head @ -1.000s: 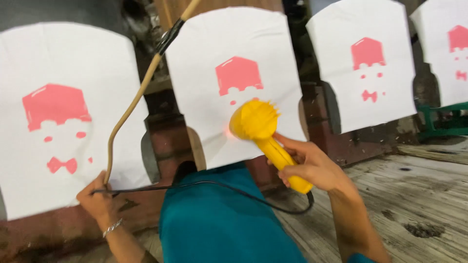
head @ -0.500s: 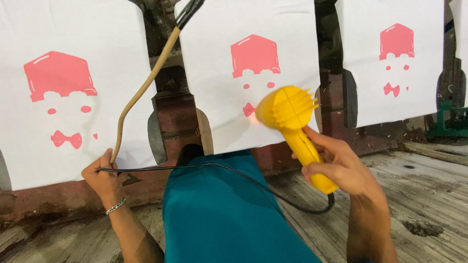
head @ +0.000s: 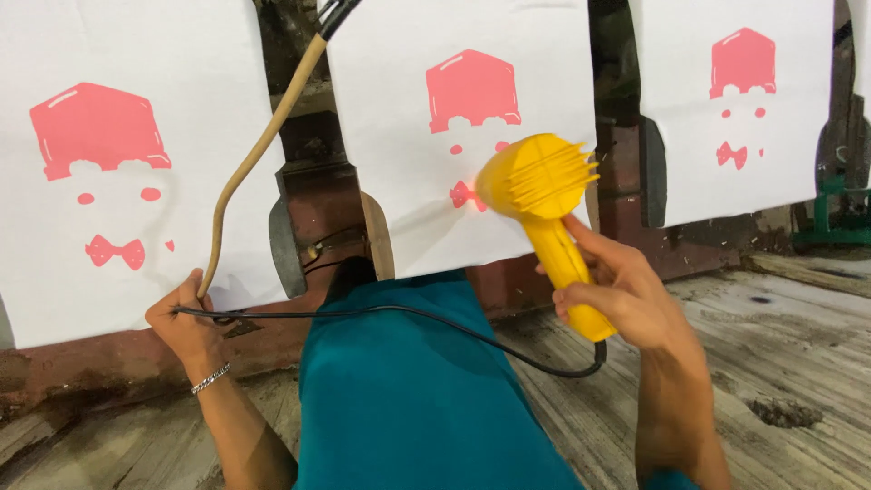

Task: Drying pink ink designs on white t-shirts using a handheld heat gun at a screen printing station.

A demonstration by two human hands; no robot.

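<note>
Evidently light, rigid plastic: right hand (head: 626, 295) clamped around the yellow heat gun (head: 544, 195) handle, best grip there. Left hand (head: 186, 318) closed on its limp black cord (head: 408, 313).

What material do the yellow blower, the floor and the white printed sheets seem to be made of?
Yellow blower: most likely moulded plastic, smooth with a slight gloss and slotted vents at the back.
Floor: bare wooden planks, grey and weathered, with visible grain, gaps and a knot hole.
White printed sheets: probably thin fabric or paper, matte, hanging flat; the view cannot settle which.
</note>
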